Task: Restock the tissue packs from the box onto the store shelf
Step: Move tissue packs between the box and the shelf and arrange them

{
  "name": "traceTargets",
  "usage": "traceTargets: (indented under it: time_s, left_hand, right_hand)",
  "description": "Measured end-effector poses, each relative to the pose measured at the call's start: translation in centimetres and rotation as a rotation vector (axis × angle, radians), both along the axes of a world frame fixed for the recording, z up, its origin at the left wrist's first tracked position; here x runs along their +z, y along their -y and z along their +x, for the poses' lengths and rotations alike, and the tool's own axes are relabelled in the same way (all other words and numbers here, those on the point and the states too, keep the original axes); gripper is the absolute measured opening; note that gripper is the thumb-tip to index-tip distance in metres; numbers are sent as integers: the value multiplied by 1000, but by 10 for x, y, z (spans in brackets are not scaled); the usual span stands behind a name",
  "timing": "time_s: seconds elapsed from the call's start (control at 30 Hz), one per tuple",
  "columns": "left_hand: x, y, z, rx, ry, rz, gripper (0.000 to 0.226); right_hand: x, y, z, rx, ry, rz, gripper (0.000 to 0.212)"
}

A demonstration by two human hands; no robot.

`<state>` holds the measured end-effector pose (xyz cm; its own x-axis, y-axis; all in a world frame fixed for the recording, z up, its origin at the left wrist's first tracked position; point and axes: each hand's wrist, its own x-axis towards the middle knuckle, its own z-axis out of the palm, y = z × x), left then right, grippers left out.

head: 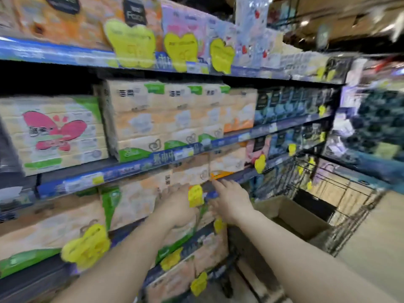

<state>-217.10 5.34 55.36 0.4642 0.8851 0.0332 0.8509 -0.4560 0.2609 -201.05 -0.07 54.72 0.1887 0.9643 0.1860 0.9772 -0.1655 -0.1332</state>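
Shelf (220, 178) mostly stocked; left hand (177, 206) pressing tissue pack (135, 202), grip blurred, cannot tell; right hand (229, 197) fingers spread, empty; box (306, 217) apparently emptied.

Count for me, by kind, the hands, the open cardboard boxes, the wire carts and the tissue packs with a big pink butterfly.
hands: 2 (left hand, right hand)
open cardboard box: 1
wire cart: 1
pink butterfly pack: 1
Total: 5
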Motion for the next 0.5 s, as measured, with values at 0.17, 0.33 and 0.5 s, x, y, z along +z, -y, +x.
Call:
traceTargets:
  time_s: [0.17,0.33,0.5]
  left_hand:
    - [-25,10,129,-208,-21,-6,81]
    - [-62,-20,235,-299,-50,-122,82]
    - [-99,-78,332,-349,-61,-223,81]
  right_hand:
    - [-28,37,114,-210,-56,-9,66]
    - [-57,25,206,-313,-64,-100,67]
    - [-86,-20,300,-387,-79,-173,67]
